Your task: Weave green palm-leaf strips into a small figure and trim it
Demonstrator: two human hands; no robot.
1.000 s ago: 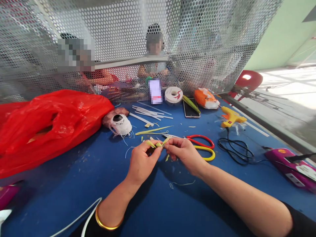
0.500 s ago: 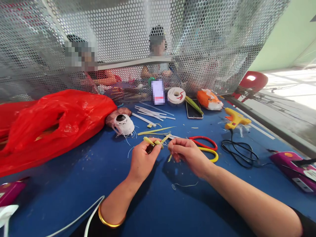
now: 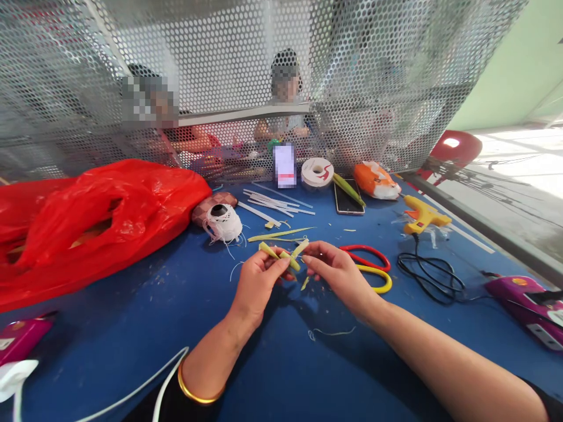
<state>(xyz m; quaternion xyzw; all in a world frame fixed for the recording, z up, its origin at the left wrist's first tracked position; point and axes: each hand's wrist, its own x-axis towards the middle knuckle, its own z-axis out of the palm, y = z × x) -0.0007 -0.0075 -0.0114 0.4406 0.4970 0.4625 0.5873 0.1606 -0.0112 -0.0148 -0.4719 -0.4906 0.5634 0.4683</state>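
Observation:
My left hand (image 3: 259,281) pinches a folded piece of pale yellow-green leaf strip (image 3: 290,261) between thumb and fingers, above the blue table. Close beside it, my right hand (image 3: 336,269) has thumb and forefinger pressed together at the right end of the same strip. A narrow tail of strip hangs below the right fingers. Whether the right fingers also hold thread is too small to tell. Scissors (image 3: 373,278) with one red and one yellow handle lie behind my right hand, their blades mostly hidden. More leaf strips (image 3: 279,234) lie just beyond my hands.
White thread (image 3: 226,225), white sticks (image 3: 272,202), a ribbon spool (image 3: 317,172) and phones (image 3: 349,202) lie farther back. A yellow glue gun (image 3: 424,215) with black cord is right, a red plastic bag (image 3: 123,211) left. Behind a perforated metal screen (image 3: 211,70) sit other people.
My right fingers have moved up against the strip's end. The folded piece in my left hand has turned slightly and shows more. The whole view has shifted a little.

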